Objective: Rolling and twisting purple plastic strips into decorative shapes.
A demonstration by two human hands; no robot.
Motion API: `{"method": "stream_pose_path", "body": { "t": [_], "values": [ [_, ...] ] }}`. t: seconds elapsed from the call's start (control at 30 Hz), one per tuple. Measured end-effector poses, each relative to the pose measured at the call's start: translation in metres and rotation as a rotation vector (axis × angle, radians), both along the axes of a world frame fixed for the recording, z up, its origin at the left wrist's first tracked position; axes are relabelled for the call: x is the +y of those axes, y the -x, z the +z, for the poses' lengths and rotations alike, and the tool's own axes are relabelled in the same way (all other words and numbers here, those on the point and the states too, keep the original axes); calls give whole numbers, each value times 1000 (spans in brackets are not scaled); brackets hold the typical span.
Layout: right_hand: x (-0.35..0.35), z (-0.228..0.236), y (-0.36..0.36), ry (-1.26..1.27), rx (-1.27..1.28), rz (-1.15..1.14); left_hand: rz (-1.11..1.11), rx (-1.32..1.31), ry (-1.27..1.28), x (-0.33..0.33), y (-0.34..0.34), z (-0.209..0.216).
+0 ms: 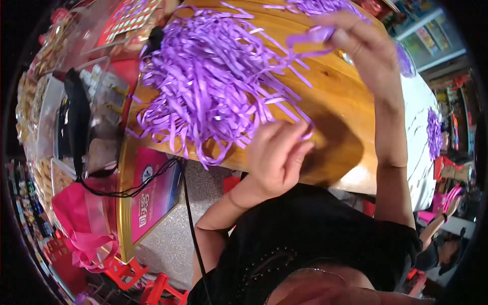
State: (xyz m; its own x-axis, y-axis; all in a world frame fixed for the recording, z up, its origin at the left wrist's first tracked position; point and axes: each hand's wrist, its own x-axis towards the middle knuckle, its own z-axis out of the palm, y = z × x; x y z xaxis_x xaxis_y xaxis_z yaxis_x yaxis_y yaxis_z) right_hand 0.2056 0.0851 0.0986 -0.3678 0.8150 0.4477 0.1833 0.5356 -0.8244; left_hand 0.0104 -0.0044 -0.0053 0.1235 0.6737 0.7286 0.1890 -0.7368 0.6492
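A big heap of glossy purple ribbon strips (pixel 203 81) lies on the wooden tabletop (pixel 340 81). At the heap's near right edge, my left hand (pixel 277 157) is closed, its thumb and fingers pressed together. A strip end shows beside its fingertips, but I cannot tell whether it is pinched. Farther off to the right, my right hand (pixel 361 46) is raised over the table, closed on a looped purple ribbon (pixel 317 38) and slightly blurred by motion.
Another purple ribbon pile (pixel 325 6) lies at the far edge. Clear plastic bins (pixel 104 101) crowd the left side. Black cables (pixel 127 190) hang past the pink panel (pixel 152 188). A white marbled table (pixel 421 127) adjoins at right; a person's arm (pixel 437 223) shows beyond.
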Motion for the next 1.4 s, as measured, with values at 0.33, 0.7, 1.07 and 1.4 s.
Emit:
{"method": "stream_pose_path", "body": {
  "t": [0.33, 0.7, 1.07, 1.4],
  "values": [
    [-74, -58, -36, 313, 59, -135, -321, -157, 294, 37, -60, 10],
    [-108, -74, -123, 305, 114, -366, 153, 363, -66, 55, -46, 0],
    [-127, -108, -142, 362, 82, -403, 255, 615, -269, 68, -90, -8],
    [-135, -104, -139, 140, -19, -480, -607, 113, 654, 25, -162, -22]
  ]
}}
